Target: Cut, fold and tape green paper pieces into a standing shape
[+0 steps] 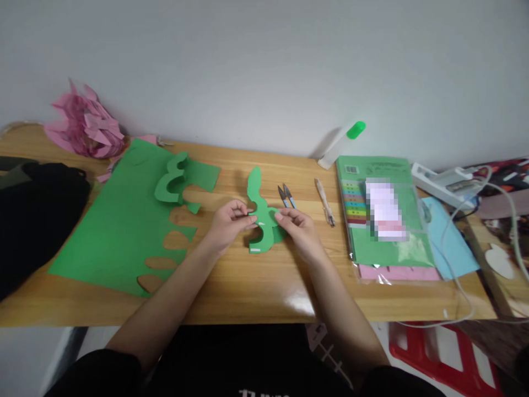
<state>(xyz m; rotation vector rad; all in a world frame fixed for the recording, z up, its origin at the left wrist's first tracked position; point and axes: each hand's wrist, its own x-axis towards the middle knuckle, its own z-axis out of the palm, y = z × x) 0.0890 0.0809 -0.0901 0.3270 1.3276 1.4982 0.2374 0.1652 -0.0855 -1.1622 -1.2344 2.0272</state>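
Note:
Between my two hands is a curvy green paper cutout (261, 212) with a leaf-like tip pointing toward the wall and a small white strip at its near end. My left hand (230, 225) pinches its left edge between thumb and fingers. On the opposite side, my right hand (298, 229) grips a rounded lobe with thumb and fingertips. Just beyond the right hand lie small thread snips (286, 196) with blue handles. To the left, a large green paper sheet (111, 220) has several oval holes along its edge, and a folded green cutout (172, 182) rests on it.
A pen (325, 203) lies right of the snips. Further right is a plastic-wrapped pack of green paper (388, 209), with a glue bottle (341, 144) behind it. A white cable (448, 248) crosses blue paper (450, 237). Pink paper scraps (88, 124) and black cloth (41, 215) sit left.

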